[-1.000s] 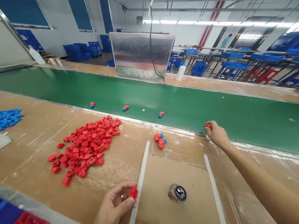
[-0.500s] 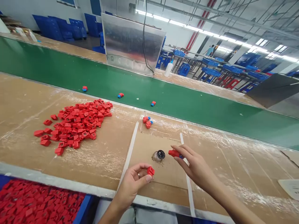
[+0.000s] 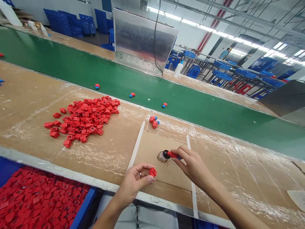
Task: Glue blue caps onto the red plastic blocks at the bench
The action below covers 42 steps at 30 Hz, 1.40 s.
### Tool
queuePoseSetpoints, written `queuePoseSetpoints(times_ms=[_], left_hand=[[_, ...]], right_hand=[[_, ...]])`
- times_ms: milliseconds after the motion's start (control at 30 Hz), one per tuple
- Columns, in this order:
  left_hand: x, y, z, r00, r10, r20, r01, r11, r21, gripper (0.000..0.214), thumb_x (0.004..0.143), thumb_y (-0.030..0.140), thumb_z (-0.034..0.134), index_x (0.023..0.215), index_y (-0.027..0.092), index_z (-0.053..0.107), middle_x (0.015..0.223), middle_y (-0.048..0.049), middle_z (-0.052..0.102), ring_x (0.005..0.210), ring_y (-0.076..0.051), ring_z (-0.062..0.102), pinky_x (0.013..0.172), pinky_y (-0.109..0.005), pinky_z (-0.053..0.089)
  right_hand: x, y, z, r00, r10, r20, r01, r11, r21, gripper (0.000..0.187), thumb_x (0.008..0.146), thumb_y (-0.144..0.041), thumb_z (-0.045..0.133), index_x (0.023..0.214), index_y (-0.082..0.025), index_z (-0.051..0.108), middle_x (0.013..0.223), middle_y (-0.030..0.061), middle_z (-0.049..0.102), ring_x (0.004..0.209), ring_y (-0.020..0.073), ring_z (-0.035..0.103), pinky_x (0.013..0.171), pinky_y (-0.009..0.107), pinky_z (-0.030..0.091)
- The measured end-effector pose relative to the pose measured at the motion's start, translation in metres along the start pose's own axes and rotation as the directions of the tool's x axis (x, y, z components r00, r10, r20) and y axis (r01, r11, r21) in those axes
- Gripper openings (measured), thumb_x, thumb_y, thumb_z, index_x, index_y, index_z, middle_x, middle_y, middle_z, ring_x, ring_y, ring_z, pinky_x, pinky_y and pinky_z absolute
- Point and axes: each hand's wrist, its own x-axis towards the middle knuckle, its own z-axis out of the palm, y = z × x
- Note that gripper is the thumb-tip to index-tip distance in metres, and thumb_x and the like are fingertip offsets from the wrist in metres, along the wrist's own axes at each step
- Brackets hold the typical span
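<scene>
Since the earlier frames, the right hand [image 3: 190, 161] has come in from the green conveyor belt [image 3: 200, 103], and I see it pinching a red-and-blue plastic piece [image 3: 173, 155] at the black top of the small jar [image 3: 163, 156]; I cannot tell whether they touch. Nearer me, the left hand [image 3: 135, 180] grips a hollow red block [image 3: 152, 172] between thumb and fingers.

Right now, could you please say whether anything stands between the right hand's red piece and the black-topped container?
Nothing visible does: the red piece in the right hand is right at the container; contact is unclear.
</scene>
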Motion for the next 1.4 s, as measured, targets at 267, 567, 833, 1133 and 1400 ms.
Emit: queuePoseSetpoints(times_ms=[267,567,833,1133,1400], left_hand=[[0.000,-0.001,-0.001,1.000,-0.010,0.025,0.010,1.000,-0.006,0.031,0.077,0.027,0.080,0.103,0.016,0.068,0.087,-0.0027,0.070,0.080,-0.013,0.063,0.077,-0.026,0.050],[0.000,0.000,-0.001,1.000,-0.007,0.029,0.006,1.000,0.017,0.029,0.077,0.028,0.079,0.102,0.016,0.069,0.086,-0.0030,0.070,0.078,-0.014,0.063,0.075,-0.026,0.048],[0.002,-0.001,-0.002,0.999,-0.001,0.037,0.001,1.000,0.022,0.029,0.076,0.029,0.080,0.100,0.017,0.070,0.085,-0.0032,0.070,0.078,-0.014,0.063,0.075,-0.026,0.048],[0.002,0.000,-0.001,0.999,0.006,0.048,-0.006,1.000,0.005,0.028,0.077,0.027,0.079,0.101,0.017,0.069,0.085,-0.0025,0.069,0.078,-0.014,0.063,0.076,-0.026,0.048],[0.002,-0.001,0.000,0.998,-0.002,0.067,0.001,1.000,0.011,0.025,0.078,0.025,0.078,0.101,0.017,0.069,0.088,-0.0031,0.070,0.085,-0.014,0.062,0.082,-0.026,0.046]], right_hand=[[0.000,0.000,0.002,0.999,0.002,0.045,-0.002,1.000,-0.016,0.015,0.102,-0.028,0.044,0.103,-0.020,0.057,0.089,0.0064,0.058,0.073,0.0206,0.061,0.065,0.032,0.050],[0.002,-0.003,-0.002,0.998,-0.005,0.068,0.006,1.000,-0.023,0.020,0.103,-0.030,0.041,0.099,-0.020,0.058,0.086,0.0060,0.058,0.073,0.0199,0.060,0.064,0.032,0.049],[0.003,-0.007,-0.005,0.996,-0.027,0.086,0.032,0.998,-0.063,0.022,0.103,-0.029,0.039,0.098,-0.020,0.059,0.082,0.0053,0.057,0.069,0.0188,0.058,0.061,0.031,0.048],[0.005,-0.008,-0.009,0.999,0.008,0.041,-0.008,1.000,0.006,0.017,0.102,-0.029,0.043,0.103,-0.021,0.059,0.090,0.0071,0.061,0.075,0.0201,0.062,0.065,0.032,0.050],[-0.002,-0.022,-0.017,0.971,0.184,-0.151,-0.153,0.969,0.197,0.016,0.098,-0.036,0.054,0.106,-0.025,0.061,0.097,0.0066,0.066,0.074,0.0200,0.060,0.067,0.035,0.051]])
